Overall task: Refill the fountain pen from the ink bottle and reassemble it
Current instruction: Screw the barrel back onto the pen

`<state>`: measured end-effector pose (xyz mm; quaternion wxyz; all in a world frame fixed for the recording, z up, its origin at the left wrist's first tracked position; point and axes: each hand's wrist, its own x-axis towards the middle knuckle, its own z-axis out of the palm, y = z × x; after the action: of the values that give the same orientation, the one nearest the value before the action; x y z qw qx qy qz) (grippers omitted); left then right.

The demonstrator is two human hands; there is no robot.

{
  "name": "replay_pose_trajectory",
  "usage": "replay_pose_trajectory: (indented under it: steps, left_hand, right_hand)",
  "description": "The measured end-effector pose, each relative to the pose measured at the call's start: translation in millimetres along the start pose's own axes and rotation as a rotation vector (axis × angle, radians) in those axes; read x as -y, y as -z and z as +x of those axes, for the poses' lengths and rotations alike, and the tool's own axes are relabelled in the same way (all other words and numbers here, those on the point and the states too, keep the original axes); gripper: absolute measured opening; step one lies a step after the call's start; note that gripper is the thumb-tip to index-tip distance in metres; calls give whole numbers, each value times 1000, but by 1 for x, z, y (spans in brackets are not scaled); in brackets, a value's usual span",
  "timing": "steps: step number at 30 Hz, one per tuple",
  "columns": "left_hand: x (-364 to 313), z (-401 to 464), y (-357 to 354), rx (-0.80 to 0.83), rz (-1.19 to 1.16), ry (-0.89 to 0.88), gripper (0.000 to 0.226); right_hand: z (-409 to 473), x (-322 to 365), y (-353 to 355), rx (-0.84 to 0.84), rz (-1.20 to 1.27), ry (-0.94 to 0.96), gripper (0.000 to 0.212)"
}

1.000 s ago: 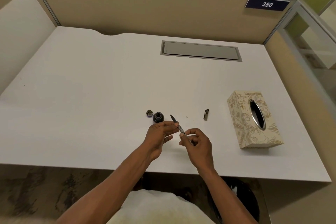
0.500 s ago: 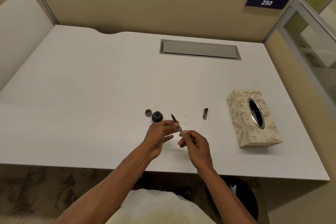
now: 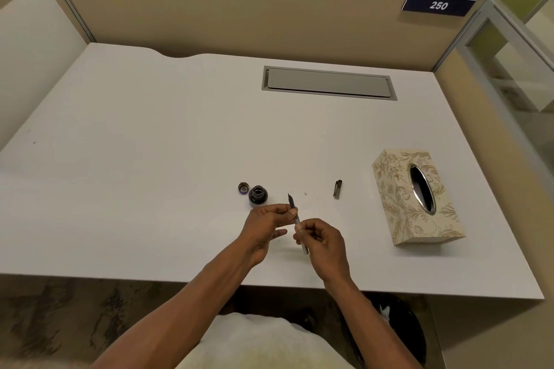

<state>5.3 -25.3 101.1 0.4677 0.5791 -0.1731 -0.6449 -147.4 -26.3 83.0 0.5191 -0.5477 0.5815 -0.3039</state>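
Observation:
Both hands hold a thin fountain pen above the white desk, nib pointing away from me. My left hand pinches its dark front section just behind the nib. My right hand is curled round the lighter rear part, whose end sticks out below the fingers. The open ink bottle stands just left of the nib, and its lid lies beside it. The dark pen cap with a clip lies to the right.
A patterned tissue box stands at the right of the desk. A grey cable hatch is set into the far middle. Beige partition walls close off the back and right. A few dark specks lie near the nib.
The pen has stayed in both hands near the same spot. My right hand's fingers have shifted slightly along the rear part. The camera has tilted a little.

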Motion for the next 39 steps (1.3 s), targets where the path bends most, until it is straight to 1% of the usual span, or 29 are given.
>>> replay_pose_trajectory:
  steps: [4,6,8,10,17,21,26,31,39]
  left_hand:
    - [4,5,-2,-42,30,9,8]
    - [7,10,-3,-76,73,10,9]
    - [12,16,-5,-109,129,-2,12]
    - [16,24,-6,-132,185,-22,18]
    - [31,44,-16,-137,445,-86,27]
    - [39,47,-23,-147,640,-155,33]
    - [47,50,-26,-135,777,-247,36]
    - [54,53,-27,-143,858,-308,35]
    - [59,56,-28,-158,909,-342,36]
  right_hand:
    - [7,-6,1,-35,-99,8,11]
    - [11,-10,3,-54,-128,2,6]
    - [16,-14,5,-73,-165,-6,2]
    - [23,-19,6,-100,-206,-21,4]
    - [50,-32,11,-238,-366,-59,8]
    - [54,-38,11,-242,-416,-66,10]
    - [53,-40,8,-250,-437,-70,9]
    - [53,-42,7,-252,-445,-50,9]
    - [54,-47,10,-240,-430,-28,12]
